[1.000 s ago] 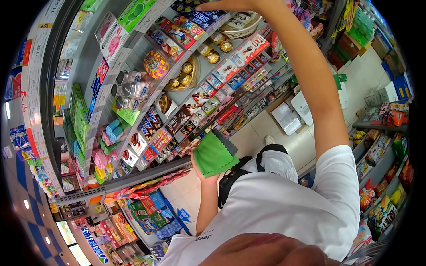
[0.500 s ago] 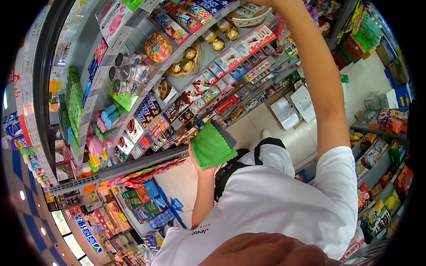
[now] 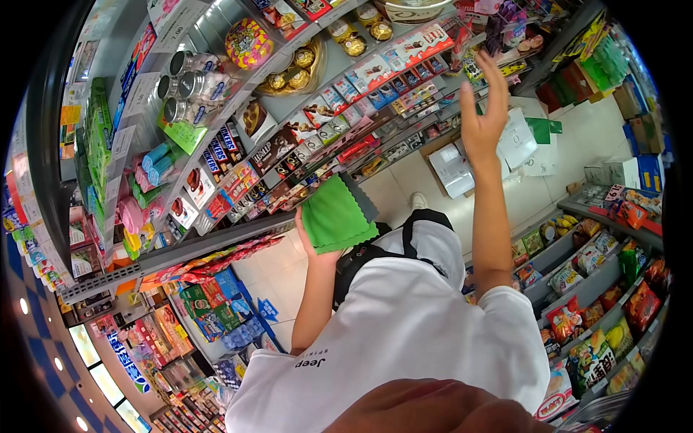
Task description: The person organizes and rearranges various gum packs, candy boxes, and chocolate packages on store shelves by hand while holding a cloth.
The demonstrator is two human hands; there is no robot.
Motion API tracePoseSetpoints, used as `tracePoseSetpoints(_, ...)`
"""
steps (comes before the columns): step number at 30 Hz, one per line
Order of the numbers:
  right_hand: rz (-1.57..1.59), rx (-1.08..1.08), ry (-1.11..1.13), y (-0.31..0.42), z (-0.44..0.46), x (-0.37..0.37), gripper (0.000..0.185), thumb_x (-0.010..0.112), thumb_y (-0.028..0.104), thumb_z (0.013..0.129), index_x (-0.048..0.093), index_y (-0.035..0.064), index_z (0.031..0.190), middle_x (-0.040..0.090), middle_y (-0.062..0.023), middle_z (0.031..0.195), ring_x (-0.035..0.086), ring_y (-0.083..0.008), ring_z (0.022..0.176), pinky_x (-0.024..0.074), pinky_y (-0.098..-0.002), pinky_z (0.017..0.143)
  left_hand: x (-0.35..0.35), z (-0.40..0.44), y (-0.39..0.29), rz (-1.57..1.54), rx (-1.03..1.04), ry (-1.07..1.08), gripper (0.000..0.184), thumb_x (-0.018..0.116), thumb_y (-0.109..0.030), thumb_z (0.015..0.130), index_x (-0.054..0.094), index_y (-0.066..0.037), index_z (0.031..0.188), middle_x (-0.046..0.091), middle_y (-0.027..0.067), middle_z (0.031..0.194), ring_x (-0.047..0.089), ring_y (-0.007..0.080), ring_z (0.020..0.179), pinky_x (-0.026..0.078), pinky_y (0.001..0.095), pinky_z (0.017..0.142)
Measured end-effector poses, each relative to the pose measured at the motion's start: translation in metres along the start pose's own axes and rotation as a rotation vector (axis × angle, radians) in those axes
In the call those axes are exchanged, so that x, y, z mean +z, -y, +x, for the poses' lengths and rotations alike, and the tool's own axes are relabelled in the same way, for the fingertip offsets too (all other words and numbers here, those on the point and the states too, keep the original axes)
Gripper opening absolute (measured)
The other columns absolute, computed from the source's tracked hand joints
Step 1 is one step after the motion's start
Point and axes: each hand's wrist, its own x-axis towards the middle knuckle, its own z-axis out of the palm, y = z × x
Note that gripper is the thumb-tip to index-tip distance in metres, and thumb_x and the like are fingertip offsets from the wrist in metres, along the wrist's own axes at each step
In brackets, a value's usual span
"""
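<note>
My left hand [image 3: 315, 238] holds a folded green cloth [image 3: 336, 215] with scalloped edges; a dark grey layer [image 3: 361, 200] shows along its far side. The fingers are partly hidden behind the cloth, close to the front edge of the candy shelf. My right hand [image 3: 485, 128] is raised in front of the lower shelf rows, fingers stretched and thumb apart, with nothing in it. Nearest to it are small candy packs on the shelf and, lower down, white papers [image 3: 518, 141] on the floor.
Chocolate boxes [image 3: 415, 45], gold-wrapped chocolates [image 3: 296, 71] and clear jars with metal lids [image 3: 195, 84] fill the curved shelf. A rack of snack bags [image 3: 592, 361] stands to the right. A flat open carton [image 3: 451, 169] lies on the tiled floor [image 3: 404, 187].
My right hand has come down from the upper shelf, beyond the top of the view, and now shows with its fingers spread. My left hand keeps hold of the green cloth.
</note>
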Motion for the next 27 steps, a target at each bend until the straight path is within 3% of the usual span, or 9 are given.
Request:
tracePoseSetpoints(5,0.102,0.271,0.084,-0.011,-0.017,0.009,0.066,0.078,0.028,0.089,0.051,0.0025,0.143,0.056,-0.0199,0.138,0.057,-0.0328,0.125,0.0439,-0.0406,0.106,0.005,0.007,0.007,-0.018,-0.054,0.006,0.056,0.045,-0.050,0.102,0.057,-0.010,0.140,0.059,0.0105,0.142,0.056,0.0298,0.129,0.040,0.0489,0.113)
tracePoseSetpoints(9,0.097,0.183,0.054,-0.020,0.019,0.028,0.073,0.081,0.026,0.088,0.046,0.0026,0.147,0.056,-0.0186,0.138,0.056,-0.0286,0.127,0.0444,-0.0420,0.107,0.002,0.014,0.011,-0.016,-0.084,0.029,0.055,0.045,-0.050,0.102,0.058,-0.011,0.138,0.060,0.0103,0.142,0.056,0.0297,0.129,0.040,0.0490,0.113)
tracePoseSetpoints(12,-0.021,0.178,0.041,-0.015,0.044,0.041,0.079,0.078,0.030,0.085,0.042,0.0020,0.150,0.050,-0.0185,0.147,0.049,-0.0395,0.132,0.0367,-0.0465,0.113,0.003,0.012,0.012,-0.006,-0.059,0.026,0.054,0.045,-0.049,0.102,0.058,-0.011,0.138,0.060,0.0102,0.142,0.056,0.0298,0.129,0.040,0.0492,0.113)
tracePoseSetpoints(15,-0.030,0.150,0.034,-0.013,0.055,0.050,0.093,0.081,0.029,0.081,0.032,0.0033,0.155,0.046,-0.0178,0.152,0.047,-0.0355,0.136,0.0350,-0.0456,0.114,0.005,0.007,0.008,-0.025,-0.037,0.039,0.054,0.046,-0.049,0.102,0.058,-0.011,0.138,0.060,0.0102,0.141,0.056,0.0301,0.129,0.041,0.0492,0.113)
tracePoseSetpoints(16,-0.052,-0.028,-0.123,-0.010,0.054,0.060,0.070,0.081,0.028,0.088,0.049,0.0027,0.145,0.060,-0.0162,0.131,0.058,-0.0283,0.121,0.0453,-0.0415,0.103,0.006,0.004,0.007,-0.042,-0.030,0.044,0.054,0.046,-0.049,0.102,0.058,-0.010,0.138,0.060,0.0102,0.141,0.056,0.0302,0.129,0.041,0.0492,0.113)
tracePoseSetpoints(19,0.044,0.061,-0.098,-0.016,0.029,0.074,0.060,0.081,0.027,0.087,0.057,0.0028,0.137,0.061,-0.0137,0.126,0.058,-0.0286,0.117,0.0452,-0.0409,0.098,0.002,-0.004,0.002,-0.033,0.044,0.004,0.056,0.047,-0.050,0.101,0.058,-0.010,0.138,0.061,0.0103,0.139,0.058,0.0306,0.127,0.042,0.0491,0.112)
tracePoseSetpoints(20,-0.025,-0.092,-0.119,-0.012,0.025,0.077,0.047,0.080,0.030,0.087,0.065,0.0093,0.127,0.063,-0.0114,0.121,0.058,-0.0315,0.107,0.0452,-0.0423,0.093,-0.003,-0.006,0.000,-0.038,0.051,-0.017,0.056,0.048,-0.050,0.101,0.058,-0.010,0.138,0.062,0.0104,0.139,0.058,0.0306,0.127,0.042,0.0491,0.112)
tracePoseSetpoints(27,-0.123,-0.313,0.082,0.031,0.024,0.106,0.045,0.083,0.031,0.082,0.069,0.0167,0.123,0.063,-0.0072,0.125,0.057,-0.0292,0.117,0.0419,-0.0445,0.096,-0.020,-0.015,-0.004,-0.081,0.091,-0.080,0.056,0.047,-0.051,0.101,0.060,-0.009,0.136,0.063,0.0109,0.137,0.059,0.0305,0.125,0.044,0.0487,0.110)
